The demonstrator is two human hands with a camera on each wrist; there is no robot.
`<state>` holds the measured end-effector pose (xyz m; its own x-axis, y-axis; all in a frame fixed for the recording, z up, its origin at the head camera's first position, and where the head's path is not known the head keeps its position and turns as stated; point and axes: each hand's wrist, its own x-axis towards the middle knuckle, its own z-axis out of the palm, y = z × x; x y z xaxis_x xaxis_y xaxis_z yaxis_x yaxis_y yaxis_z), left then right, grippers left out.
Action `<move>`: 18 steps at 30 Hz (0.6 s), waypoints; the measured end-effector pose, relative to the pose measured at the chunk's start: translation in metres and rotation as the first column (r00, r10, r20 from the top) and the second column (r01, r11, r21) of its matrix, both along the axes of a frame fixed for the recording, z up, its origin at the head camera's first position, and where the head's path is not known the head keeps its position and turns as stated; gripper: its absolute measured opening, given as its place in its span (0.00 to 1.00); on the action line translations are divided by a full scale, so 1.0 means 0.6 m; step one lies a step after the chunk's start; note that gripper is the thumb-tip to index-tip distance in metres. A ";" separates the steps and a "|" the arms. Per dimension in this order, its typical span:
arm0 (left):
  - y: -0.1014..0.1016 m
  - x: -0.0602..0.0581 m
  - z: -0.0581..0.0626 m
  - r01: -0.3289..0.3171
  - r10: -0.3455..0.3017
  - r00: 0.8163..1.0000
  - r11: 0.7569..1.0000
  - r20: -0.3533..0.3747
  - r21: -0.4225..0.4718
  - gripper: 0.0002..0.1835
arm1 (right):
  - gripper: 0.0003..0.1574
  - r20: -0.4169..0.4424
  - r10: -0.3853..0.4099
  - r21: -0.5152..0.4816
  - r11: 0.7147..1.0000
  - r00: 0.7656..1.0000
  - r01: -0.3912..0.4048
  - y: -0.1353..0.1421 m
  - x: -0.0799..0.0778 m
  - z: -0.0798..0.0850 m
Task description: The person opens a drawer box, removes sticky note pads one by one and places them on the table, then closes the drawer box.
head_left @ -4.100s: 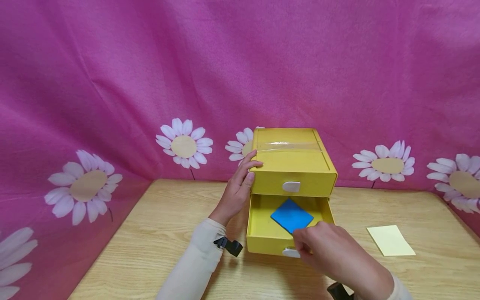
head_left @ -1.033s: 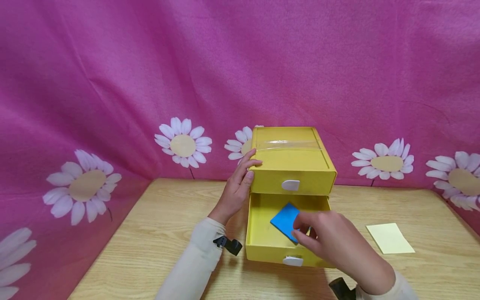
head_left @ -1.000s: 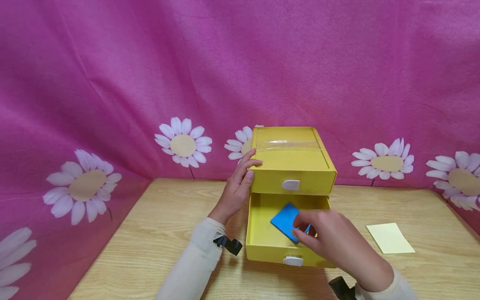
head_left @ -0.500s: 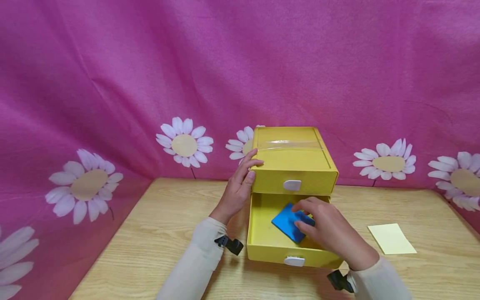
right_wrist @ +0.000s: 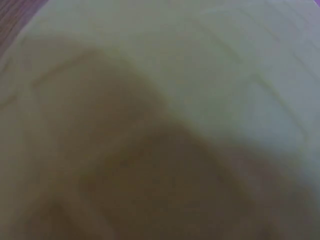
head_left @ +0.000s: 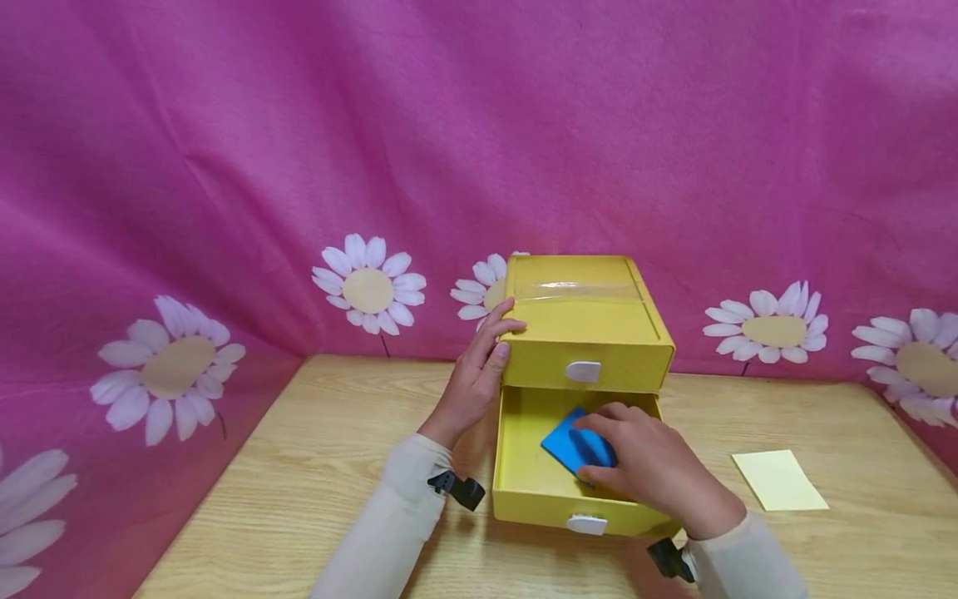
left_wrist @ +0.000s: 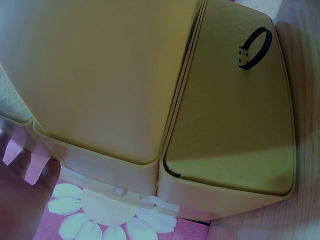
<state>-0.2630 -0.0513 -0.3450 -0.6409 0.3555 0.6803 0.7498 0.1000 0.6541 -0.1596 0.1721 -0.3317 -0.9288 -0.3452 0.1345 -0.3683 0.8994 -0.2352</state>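
A yellow two-drawer box (head_left: pixel 587 320) stands on the table, its lower drawer (head_left: pixel 524 482) pulled out and its upper drawer closed. My left hand (head_left: pixel 471 374) rests against the box's upper left side, fingertips on the top edge and thumb at the front corner. In the left wrist view, spread fingers (left_wrist: pixel 47 175) lie beside the box. A flat blue square pad (head_left: pixel 563 441) lies turned cornerwise in the lower drawer. My right hand (head_left: pixel 659 457) reaches over it, thumb near its front edge and fingers across its far part, with blue showing between them. The pad's right side is hidden.
A pale yellow sticky note (head_left: pixel 780 480) lies on the wooden table (head_left: pixel 359 466) right of the box. White handles (head_left: pixel 582 371) mark the drawer fronts. A pink cloth (head_left: pixel 479 150) with daisies hangs close behind. The right wrist view is a blurred yellowish surface (right_wrist: pixel 210 75).
Earlier my right hand was at the lower drawer's handle; the drawer now stands further out. Within the last second that hand has moved deeper over the blue pad. My left hand has stayed put.
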 end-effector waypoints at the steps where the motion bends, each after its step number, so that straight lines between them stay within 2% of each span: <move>1: 0.000 -0.005 -0.005 -0.002 0.002 1.000 1.000 0.003 -0.004 0.17 | 0.36 -0.002 0.005 0.011 1.000 1.000 -0.005 0.001 0.000 -0.001; 9: 0.001 -0.008 -0.008 0.015 -0.015 1.000 1.000 0.000 0.000 0.17 | 0.39 -0.033 0.035 0.087 0.996 0.999 -0.032 0.002 -0.001 -0.005; 18: -0.001 -0.009 -0.010 0.016 -0.016 1.000 1.000 0.003 0.000 0.17 | 0.42 -0.007 0.021 0.130 0.991 1.000 -0.020 0.000 0.000 -0.006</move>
